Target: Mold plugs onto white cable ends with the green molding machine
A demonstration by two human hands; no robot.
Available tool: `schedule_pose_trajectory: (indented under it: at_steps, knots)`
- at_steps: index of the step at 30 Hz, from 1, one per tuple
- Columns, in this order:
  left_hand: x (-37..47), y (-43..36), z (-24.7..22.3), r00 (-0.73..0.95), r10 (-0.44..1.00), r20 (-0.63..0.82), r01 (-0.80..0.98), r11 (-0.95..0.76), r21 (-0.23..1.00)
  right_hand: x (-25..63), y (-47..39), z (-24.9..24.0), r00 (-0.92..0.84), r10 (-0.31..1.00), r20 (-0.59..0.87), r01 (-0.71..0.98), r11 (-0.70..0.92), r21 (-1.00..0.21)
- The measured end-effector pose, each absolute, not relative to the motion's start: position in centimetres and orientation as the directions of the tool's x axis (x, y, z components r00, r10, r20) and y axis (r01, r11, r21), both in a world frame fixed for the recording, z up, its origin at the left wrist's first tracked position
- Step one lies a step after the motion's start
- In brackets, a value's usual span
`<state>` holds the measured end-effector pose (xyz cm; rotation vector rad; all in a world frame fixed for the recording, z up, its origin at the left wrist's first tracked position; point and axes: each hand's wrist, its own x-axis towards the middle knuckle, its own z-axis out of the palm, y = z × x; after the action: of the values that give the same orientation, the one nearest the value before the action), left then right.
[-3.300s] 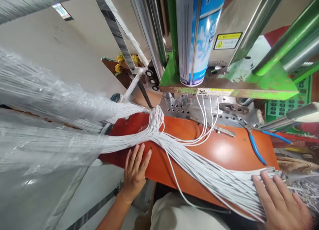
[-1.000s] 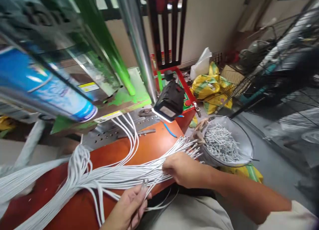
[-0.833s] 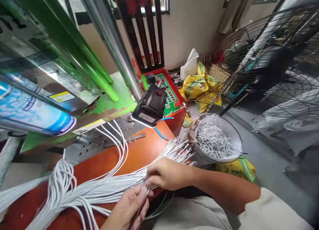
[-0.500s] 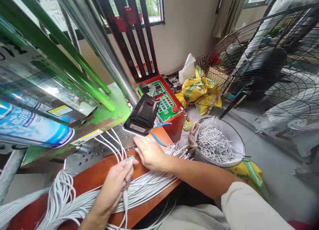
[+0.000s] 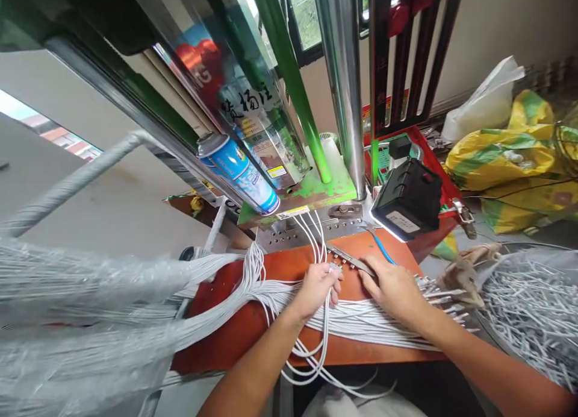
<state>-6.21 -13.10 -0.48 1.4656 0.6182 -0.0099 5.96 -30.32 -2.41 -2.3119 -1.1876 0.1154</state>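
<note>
My left hand (image 5: pixel 318 287) is closed on the ends of several white cables (image 5: pixel 326 326), which loop down below it; small metal ends show at its fingertips. My right hand (image 5: pixel 392 287) grips one end of a flat metal bar (image 5: pixel 350 260) with small fittings along it. The bar's other end points up and left, close to the cables that come out of the green machine (image 5: pixel 332 191). Beneath both hands, a thick bundle of white cables (image 5: pixel 361 323) lies across the orange-brown table (image 5: pixel 217 338).
A blue spray can (image 5: pixel 244 176) leans at the machine. Right of it are a black box (image 5: pixel 409 200), blue-handled pliers (image 5: pixel 383 248) and a red control box (image 5: pixel 433 164). A bin of white cut pieces (image 5: pixel 533 308) stands at right; wrapped cables (image 5: pixel 90 296) hang at left.
The view has swung left, so the fan is out of sight. My right hand has moved from beside the black box and now holds the metal bar. My left hand still holds the cables.
</note>
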Motion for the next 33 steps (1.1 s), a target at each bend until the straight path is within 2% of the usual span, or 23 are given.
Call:
schedule_pose_trajectory:
  at_steps: [3, 7, 12, 14, 19, 28, 33]
  knots:
    - [-5.7, -13.4, -0.4, 0.855, 0.318, -0.41, 0.389, 0.132, 0.912, 5.7, -30.2, -2.5, 0.565, 0.81, 0.157, 0.774, -0.454, -0.441]
    - [-5.0, -14.0, -0.4, 0.83, 0.348, -0.436, 0.421, 0.122, 0.899, 5.8, -29.6, -2.5, 0.516, 0.844, 0.146, 0.804, -0.418, -0.424]
    - [-4.5, -14.6, 0.1, 0.81, 0.339, -0.478, 0.42, 0.234, 0.877, 6.1, -29.8, -2.6, 0.458, 0.877, 0.146, 0.816, -0.35, -0.459]
    - [-4.6, -14.4, 0.4, 0.825, 0.304, -0.476, 0.423, 0.227, 0.878, 6.3, -30.0, -2.7, 0.452, 0.877, 0.164, 0.808, -0.325, -0.492]
    - [-4.8, -12.7, 0.6, 0.832, 0.187, -0.522, 0.482, 0.22, 0.848, 6.7, -30.1, -3.0, 0.56, 0.806, 0.191, 0.721, -0.36, -0.592]
    - [-4.0, -12.8, -0.1, 0.807, 0.25, -0.535, 0.479, 0.254, 0.841, 7.1, -30.3, -3.7, 0.418, 0.864, 0.279, 0.793, -0.198, -0.576]
    - [-3.9, -12.4, 0.1, 0.804, 0.212, -0.556, 0.501, 0.264, 0.825, 7.4, -30.5, -4.0, 0.41, 0.861, 0.299, 0.795, -0.177, -0.581]
